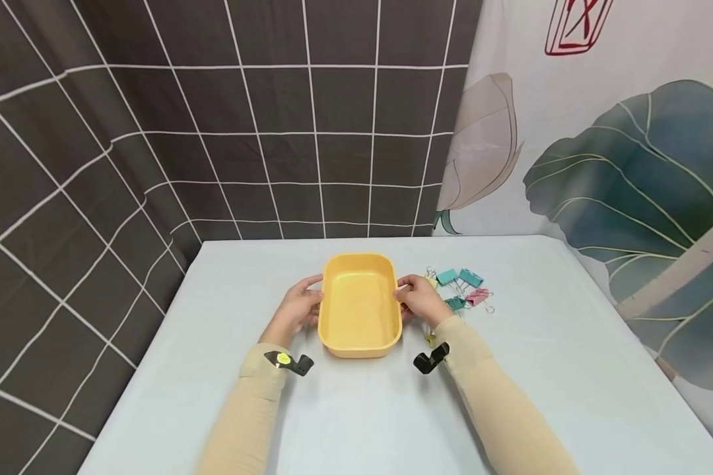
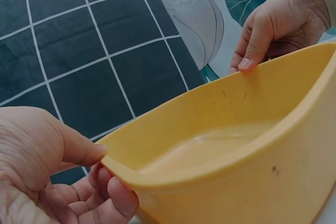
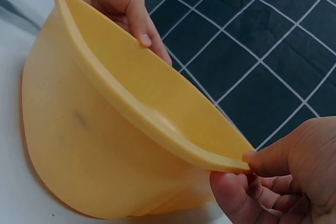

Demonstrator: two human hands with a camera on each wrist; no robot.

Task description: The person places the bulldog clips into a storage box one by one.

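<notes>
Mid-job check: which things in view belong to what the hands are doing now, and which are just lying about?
In the job:
Yellow bin, held from both sides
Left hand, pinching its edge
Right hand, pinching the opposite edge

Apparently just lying about, held by neither hand:
Teal clips
Pink clip
Yellow clips, close to the right arm

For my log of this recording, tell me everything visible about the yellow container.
The yellow container is an open-topped, plastic-looking tub, rectangular with rounded corners and a thickened rim. Nothing shows inside; small dark marks dot its walls. It appears upright on the white table, left of the binder clips. The left hand pinches its rim on one side, the right hand opposite.
</notes>
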